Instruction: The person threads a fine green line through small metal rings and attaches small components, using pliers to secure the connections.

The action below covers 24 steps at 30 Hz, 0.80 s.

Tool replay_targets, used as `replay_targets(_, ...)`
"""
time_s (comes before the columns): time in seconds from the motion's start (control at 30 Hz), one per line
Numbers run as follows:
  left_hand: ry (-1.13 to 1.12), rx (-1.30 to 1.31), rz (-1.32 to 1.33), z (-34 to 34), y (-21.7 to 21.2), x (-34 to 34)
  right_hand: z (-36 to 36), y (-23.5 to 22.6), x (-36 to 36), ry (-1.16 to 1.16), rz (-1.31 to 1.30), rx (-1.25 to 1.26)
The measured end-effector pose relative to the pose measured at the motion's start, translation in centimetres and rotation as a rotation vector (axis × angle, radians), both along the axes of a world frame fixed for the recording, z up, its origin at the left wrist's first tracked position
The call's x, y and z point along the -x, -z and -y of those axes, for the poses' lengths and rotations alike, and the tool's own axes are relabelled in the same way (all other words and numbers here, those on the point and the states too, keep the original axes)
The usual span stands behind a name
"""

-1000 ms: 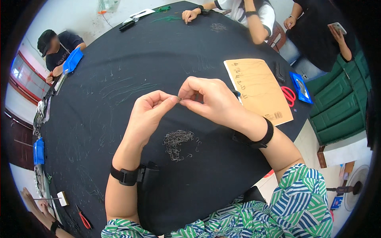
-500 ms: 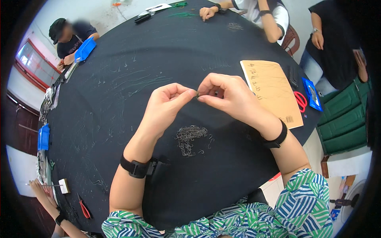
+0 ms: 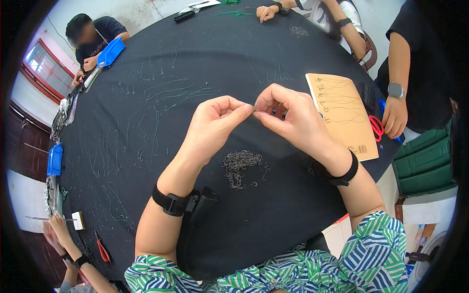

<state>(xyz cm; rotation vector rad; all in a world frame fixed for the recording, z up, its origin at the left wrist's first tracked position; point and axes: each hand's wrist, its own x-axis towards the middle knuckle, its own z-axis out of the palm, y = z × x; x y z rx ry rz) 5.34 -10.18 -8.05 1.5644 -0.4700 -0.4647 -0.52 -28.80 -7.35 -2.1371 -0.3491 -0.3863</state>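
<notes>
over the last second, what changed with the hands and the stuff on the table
Little changed. The left hand and right hand stay together above the black table, fingertips pinching something too small to identify. The pile of small metal hooks and the tan card lie as before.

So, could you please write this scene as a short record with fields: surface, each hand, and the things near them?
surface: round table with a black cover
left hand: raised above the table, fingertips pinched on something tiny where the two hands meet
right hand: raised, fingertips pinched at the same spot
held item: too small to identify
below hands: pile of small metal hooks
right side: tan card with thin wires, red scissors
scattered: green wire pieces
</notes>
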Motion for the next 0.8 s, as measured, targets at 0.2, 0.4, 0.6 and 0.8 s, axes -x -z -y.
replay_targets(0.2,-0.013,0.015,-0.017,0.07,-0.20,0.09,0.13,0.02,0.05,0.037,0.142,0.095)
replay_targets(0.4,0.000,0.016,-0.027,0.09,-0.15,-0.02,0.31,0.27,-0.19,0.035,0.283,0.159)
replay_targets(0.6,0.026,0.012,-0.044,-0.02,-0.44,-0.01,0.53,0.10,-0.22,0.016,0.336,0.222)
replay_targets(0.8,0.012,-0.006,-0.011,0.08,-0.74,0.17,0.64,-0.35,-0.06,0.005,0.342,0.294)
